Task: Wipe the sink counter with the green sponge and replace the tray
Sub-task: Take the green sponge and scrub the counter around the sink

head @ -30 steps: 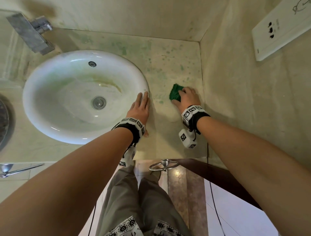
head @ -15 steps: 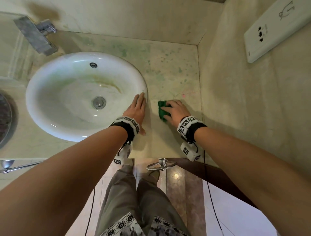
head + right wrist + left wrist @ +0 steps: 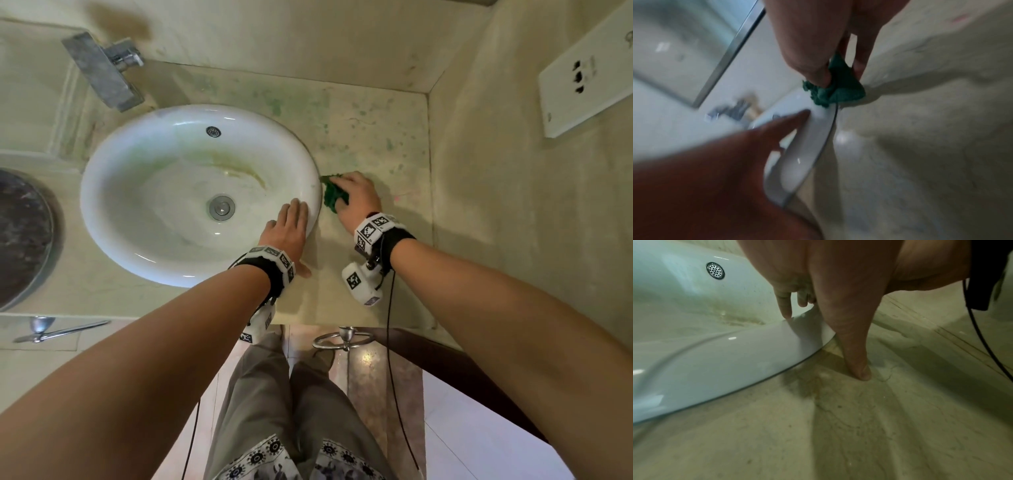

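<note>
The crumpled green scouring sponge (image 3: 333,196) lay on the beige marble sink counter (image 3: 376,144), pressed right against the right-hand rim of the oval white ceramic basin (image 3: 144,260). The right hand (image 3: 358,202) grasped it, fingers and thumb curled over the top of it and pinching it down onto the stone; in the right wrist view the sponge (image 3: 835,90) bunched out under the fingertips (image 3: 818,76) and touched the basin's edge. Just to its left, the left hand (image 3: 289,229) rested flat and released across the basin rim, fingers straight and holding nothing, with the thumb (image 3: 856,363) reaching down onto the counter beside the basin, as the left wrist view showed.

Green blotches marked the counter behind the sponge, toward the back wall. A yellowish-brown streak ran across the inside of the basin above the round metal drain (image 3: 222,207), and a small perforated overflow cap (image 3: 212,131) sat near the back. A square grey metal tap (image 3: 102,70) jutted over the counter at the back left. At the far left edge lay a dark round metal tray (image 3: 20,236). A white wall socket plate (image 3: 589,89) sat on the right wall.
</note>
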